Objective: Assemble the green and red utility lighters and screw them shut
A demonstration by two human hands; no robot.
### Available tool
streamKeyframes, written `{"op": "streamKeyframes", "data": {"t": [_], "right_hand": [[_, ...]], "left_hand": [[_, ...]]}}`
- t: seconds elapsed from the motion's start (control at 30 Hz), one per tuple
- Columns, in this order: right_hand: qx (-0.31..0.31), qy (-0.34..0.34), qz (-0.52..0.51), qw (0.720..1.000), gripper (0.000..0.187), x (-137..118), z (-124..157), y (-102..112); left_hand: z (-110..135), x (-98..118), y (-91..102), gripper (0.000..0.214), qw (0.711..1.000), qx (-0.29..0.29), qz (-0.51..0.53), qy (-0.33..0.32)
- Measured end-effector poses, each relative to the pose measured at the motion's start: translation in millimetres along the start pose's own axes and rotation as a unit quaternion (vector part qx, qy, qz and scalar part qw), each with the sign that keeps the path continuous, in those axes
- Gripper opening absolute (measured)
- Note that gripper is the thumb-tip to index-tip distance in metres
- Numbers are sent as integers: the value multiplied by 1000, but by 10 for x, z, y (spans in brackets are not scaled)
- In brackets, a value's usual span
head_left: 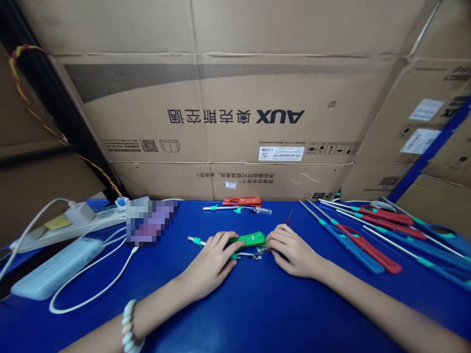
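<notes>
My left hand point(217, 255) lies over a green lighter casing point(252, 239), its fingers closed on the casing's left part. A metal tube point(194, 239) with a teal clip sticks out to the left of this hand. Below the casing are a thin white wire point(250, 254) and a small clear part point(261, 250). My right hand point(292, 250) is curled at the casing's right end, its fingertips close to the clear part; what they grip is hidden. A thin screwdriver-like shaft point(290, 215) with a red base shows behind this hand; whether it is held, I cannot tell.
Behind the hands lie an orange-red casing point(243, 201) and another metal tube point(221, 208) with teal clips. Several long red and blue lighters point(362, 247) lie at the right. A power strip point(106, 215), a light-blue power bank point(59, 267) and a blurred-out phone-like object point(152, 223) are at the left. Cardboard point(235, 88) stands behind.
</notes>
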State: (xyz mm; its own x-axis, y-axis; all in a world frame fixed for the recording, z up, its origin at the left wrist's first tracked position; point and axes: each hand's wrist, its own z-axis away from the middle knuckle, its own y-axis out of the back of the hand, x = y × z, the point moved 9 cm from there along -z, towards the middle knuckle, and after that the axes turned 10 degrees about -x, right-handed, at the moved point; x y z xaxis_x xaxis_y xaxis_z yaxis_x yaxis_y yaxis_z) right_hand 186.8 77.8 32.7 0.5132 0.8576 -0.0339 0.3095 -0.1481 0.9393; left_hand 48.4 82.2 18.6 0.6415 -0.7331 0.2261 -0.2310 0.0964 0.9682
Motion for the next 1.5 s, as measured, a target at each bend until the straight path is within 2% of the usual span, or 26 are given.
{"op": "streamKeyframes", "data": {"t": [0.2,0.37,0.67,0.87,1.1,1.3,1.5], "right_hand": [[5,19,-4,1000,20,-113,-16,30],[6,-24,4,1000,16,-53,-30,29],[6,-96,-62,993,9,132,17,35],[-20,-101,-81,991,15,133,14,-20],[-21,-103,-82,991,19,141,-1,-26],[9,-106,-80,991,19,166,22,11],[14,-130,-86,988,16,239,41,-6]], "left_hand": [[147,189,-31,54,1000,-20,10,1],[163,237,-29,47,999,-39,6,1],[13,230,156,38,998,-40,-48,-25],[-116,70,125,28,997,-51,-51,11],[-234,82,104,15,997,-62,-45,0],[-270,102,203,17,993,-68,-95,2],[-370,147,321,14,986,-61,-150,-34]]}}
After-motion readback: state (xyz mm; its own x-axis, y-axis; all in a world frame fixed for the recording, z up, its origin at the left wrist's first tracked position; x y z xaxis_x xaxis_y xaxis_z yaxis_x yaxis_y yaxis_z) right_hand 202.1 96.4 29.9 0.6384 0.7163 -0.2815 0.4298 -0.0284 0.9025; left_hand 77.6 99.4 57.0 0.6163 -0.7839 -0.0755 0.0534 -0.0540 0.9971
